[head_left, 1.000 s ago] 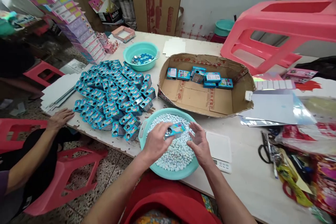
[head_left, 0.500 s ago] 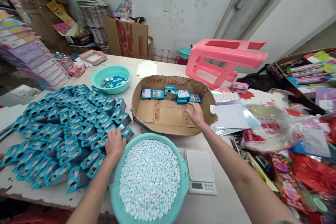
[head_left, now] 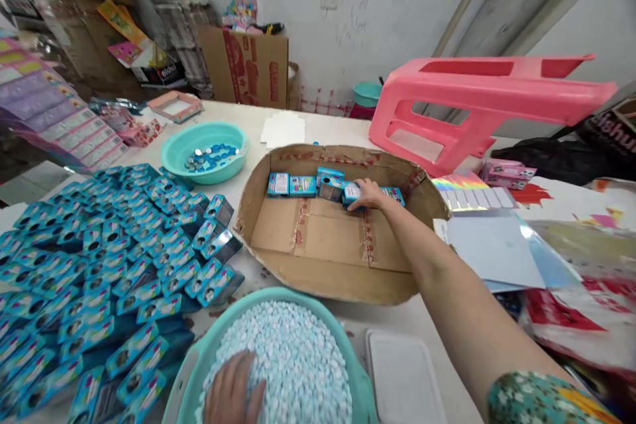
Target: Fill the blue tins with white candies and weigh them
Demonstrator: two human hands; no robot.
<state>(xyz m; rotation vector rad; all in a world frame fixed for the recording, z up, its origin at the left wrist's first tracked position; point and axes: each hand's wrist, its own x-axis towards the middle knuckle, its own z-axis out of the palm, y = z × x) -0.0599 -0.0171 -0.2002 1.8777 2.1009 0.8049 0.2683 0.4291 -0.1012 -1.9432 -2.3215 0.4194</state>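
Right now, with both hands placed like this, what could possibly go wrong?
The left hand is at the small pellets, so a quick lift might scatter some over the rim of the basin.

The right hand is on a blue box close to others in the cardboard tray; it could knock them.

Many crowded boxes stand beside the basin; a bump might topple some.

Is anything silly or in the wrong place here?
Yes: the pink stool lies on its side on the table, behind and right of the cardboard tray. That's odd because stools usually stand on floors.
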